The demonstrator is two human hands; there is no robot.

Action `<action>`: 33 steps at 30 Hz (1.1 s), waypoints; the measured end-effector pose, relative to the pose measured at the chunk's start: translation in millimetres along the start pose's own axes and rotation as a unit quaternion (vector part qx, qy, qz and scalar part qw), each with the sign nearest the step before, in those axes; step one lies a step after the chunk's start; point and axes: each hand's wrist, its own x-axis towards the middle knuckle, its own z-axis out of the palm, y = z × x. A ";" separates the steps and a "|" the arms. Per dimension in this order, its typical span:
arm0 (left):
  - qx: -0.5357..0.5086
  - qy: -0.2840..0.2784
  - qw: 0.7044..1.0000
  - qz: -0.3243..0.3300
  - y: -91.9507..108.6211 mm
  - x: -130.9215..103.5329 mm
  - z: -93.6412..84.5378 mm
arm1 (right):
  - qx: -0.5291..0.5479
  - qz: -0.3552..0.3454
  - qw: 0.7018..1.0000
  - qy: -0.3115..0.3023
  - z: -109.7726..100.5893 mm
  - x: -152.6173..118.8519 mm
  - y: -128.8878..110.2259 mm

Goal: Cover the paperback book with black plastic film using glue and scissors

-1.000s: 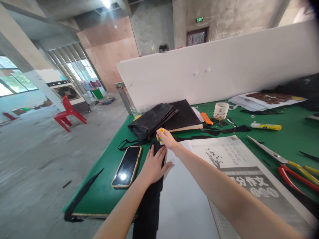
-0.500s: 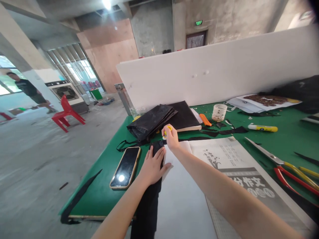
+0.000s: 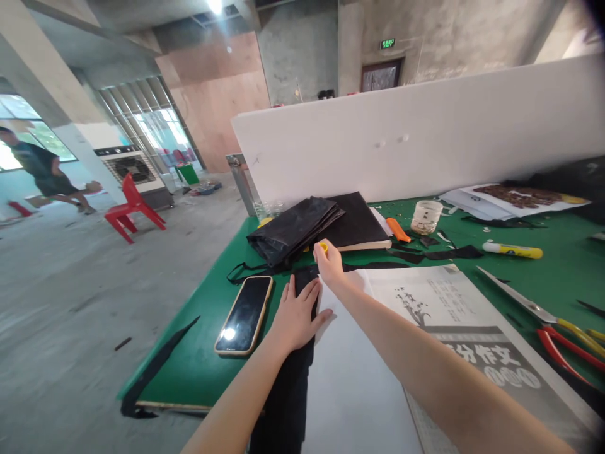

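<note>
My left hand (image 3: pixel 297 318) lies flat with fingers spread, across a black strip of sheet material (image 3: pixel 282 397) and the left edge of a white page (image 3: pixel 354 378) of an open book. My right hand (image 3: pixel 329 261) is closed around a glue stick (image 3: pixel 323 247), whose yellow end shows above the fist. It is at the page's far edge, where the black strip runs beneath it; the glue stick's lower end is hidden. The book's right side (image 3: pixel 420 296) carries grey print and a plant drawing. Left of my left hand lies a phone (image 3: pixel 244 315).
Folded black sheets (image 3: pixel 295 230) and a black-covered book (image 3: pixel 352 221) lie beyond my hands. Further right are an orange cutter (image 3: pixel 397 229), a plastic cup (image 3: pixel 426 217), another glue stick (image 3: pixel 513 250) and scissors (image 3: pixel 539 312). A white board (image 3: pixel 378 145) stands behind. A person (image 3: pixel 40 167) is far left.
The view has shifted slightly, so the table things appear further right. My right hand has tilted the glue stick, hiding its lower end. My left hand stays flat. The distant person has moved.
</note>
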 end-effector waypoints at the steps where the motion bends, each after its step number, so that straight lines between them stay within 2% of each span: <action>1: -0.003 0.002 1.000 -0.004 -0.5 0.0 0.4 | 0.007 -0.006 1.000 0.016 -1.3 -0.4 -2.3; 4: -0.010 0.008 1.000 -0.011 -2.0 0.0 2.0 | 0.038 -0.016 0.998 0.046 -2.4 0.4 -9.9; 7: -0.013 0.011 1.000 -0.010 -2.6 -0.4 2.4 | 0.080 -0.006 0.996 0.037 3.1 6.2 -15.3; 13: -0.021 0.014 1.000 -0.005 -2.1 -1.5 -1.1 | 0.143 0.068 0.986 -0.057 29.5 23.2 -9.4; 18: -0.025 0.007 1.000 -0.008 -3.6 -0.4 -2.1 | 0.130 0.107 0.974 -0.154 46.9 28.7 10.2; 21: -0.030 0.004 0.999 -0.010 -3.9 0.7 -3.0 | 0.112 0.104 0.971 -0.182 50.1 29.7 19.9; 27: -0.040 -0.006 0.999 -0.018 -1.7 0.5 -5.9 | 0.090 0.034 0.981 -0.169 38.5 27.1 19.2; 33: -0.023 -0.011 1.000 -0.018 -1.6 1.1 -5.4 | 0.133 0.009 0.986 -0.095 25.6 34.8 0.3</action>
